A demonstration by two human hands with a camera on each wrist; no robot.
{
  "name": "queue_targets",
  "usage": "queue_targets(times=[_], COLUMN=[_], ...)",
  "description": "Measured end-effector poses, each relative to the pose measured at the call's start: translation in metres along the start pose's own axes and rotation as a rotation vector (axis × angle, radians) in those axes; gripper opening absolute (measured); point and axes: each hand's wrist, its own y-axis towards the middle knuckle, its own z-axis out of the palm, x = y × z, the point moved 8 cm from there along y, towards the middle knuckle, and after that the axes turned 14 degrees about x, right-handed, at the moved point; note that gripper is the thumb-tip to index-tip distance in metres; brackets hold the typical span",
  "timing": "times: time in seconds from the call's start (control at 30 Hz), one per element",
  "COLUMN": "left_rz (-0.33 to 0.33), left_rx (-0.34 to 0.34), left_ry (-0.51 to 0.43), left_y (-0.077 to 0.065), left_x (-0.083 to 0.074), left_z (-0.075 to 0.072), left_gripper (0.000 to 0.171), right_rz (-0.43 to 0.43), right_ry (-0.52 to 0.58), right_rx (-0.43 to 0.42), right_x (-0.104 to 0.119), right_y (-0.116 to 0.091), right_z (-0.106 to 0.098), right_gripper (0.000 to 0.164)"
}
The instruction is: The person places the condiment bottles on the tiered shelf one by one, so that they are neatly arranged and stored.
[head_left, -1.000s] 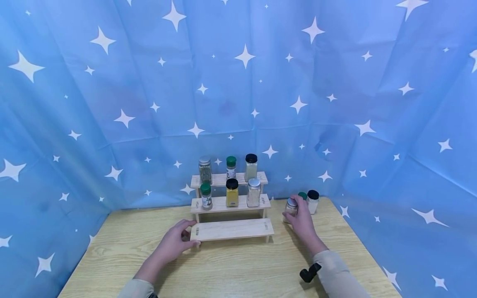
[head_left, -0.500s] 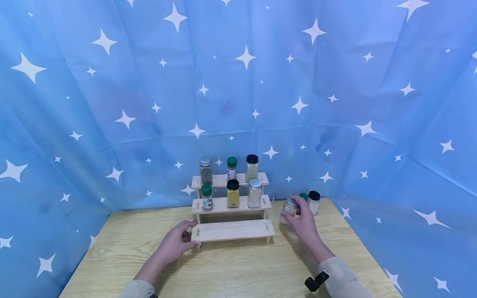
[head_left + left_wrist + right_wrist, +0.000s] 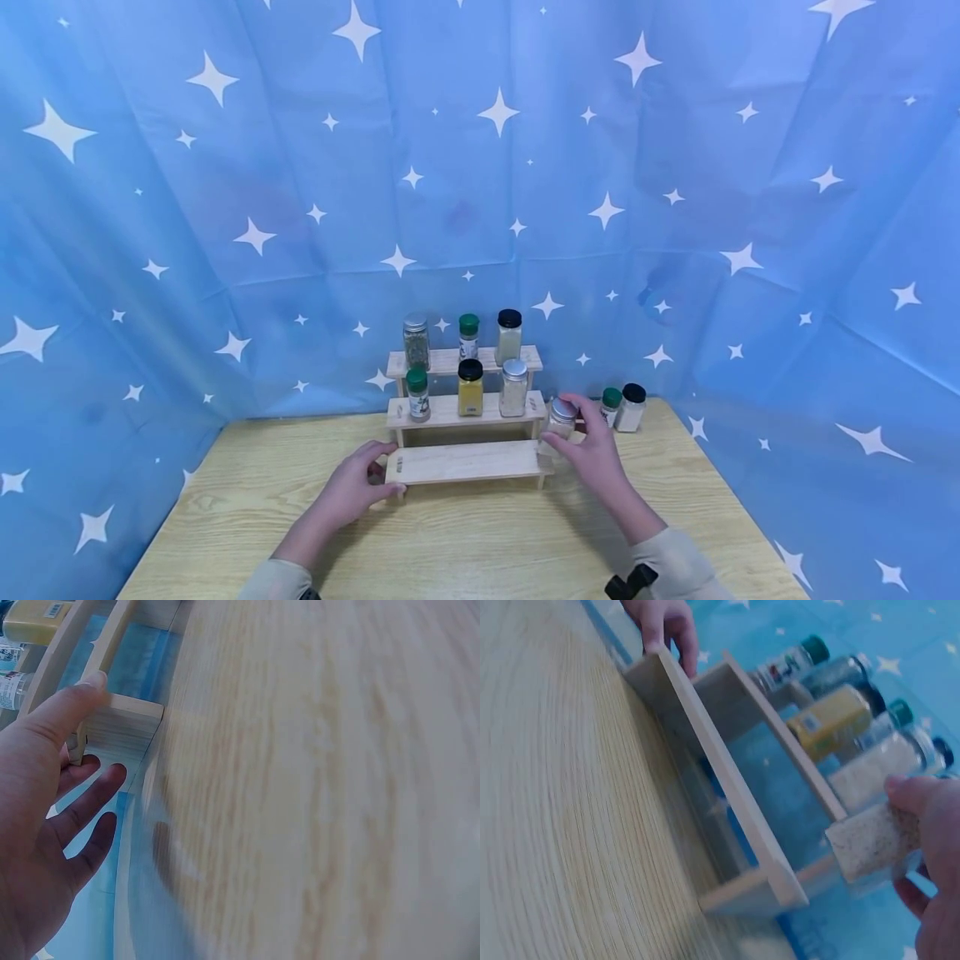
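A three-tier wooden spice rack (image 3: 468,463) stands on the table. My left hand (image 3: 351,487) grips the left end of its lowest shelf; in the left wrist view the thumb lies on the board, with the other fingers loosely spread. My right hand (image 3: 596,460) holds a silver-lidded spice jar (image 3: 560,418) between thumb and fingers, at the right end of the lowest shelf. Pale, speckled contents show through this jar's glass in the right wrist view. The lowest shelf carries nothing. On the middle shelf stand a green-capped jar (image 3: 417,395), a yellow spice jar (image 3: 470,390) and another silver-lidded jar (image 3: 513,390).
Three jars line the top shelf, among them a dark-green herb jar (image 3: 416,343) and a black-capped jar (image 3: 509,337). Right of the rack, a green-capped jar (image 3: 610,408) and a black-capped white jar (image 3: 632,408) stand near the table's back edge. A blue star-patterned curtain (image 3: 465,208) hangs behind.
My right hand has lifted the silver-lidded jar from beside the two right-hand jars and carried it left to the rack. The left hand has stayed on the lowest shelf.
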Motion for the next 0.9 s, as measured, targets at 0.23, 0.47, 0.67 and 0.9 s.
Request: queue_targets(times=[0.23,0.47,0.67,0.9], left_rz=[-0.01,-0.001,-0.003,0.003], left_rx=[0.005,0.011,0.011,0.012], left_ry=[-0.002,0.0,-0.006,0.001], left_y=[0.0,0.0,0.001,0.001], left_x=[0.0,0.0,0.0,-0.001], left_z=[-0.001,0.0,0.0,-0.001], left_gripper=[0.07,0.069,0.069,0.07], right_rz=[-0.035,-0.046,-0.07,-0.06], right_ry=[0.032,0.073,0.094,0.087], right_rx=[0.06,0.109,0.163,0.228], right_x=[0.018,0.035,0.047,0.057], right_y=[0.007,0.017,0.026,0.032], right_z=[0.029,0.056,0.08,0.109], right_gripper=[0.072,0.071,0.069,0.069])
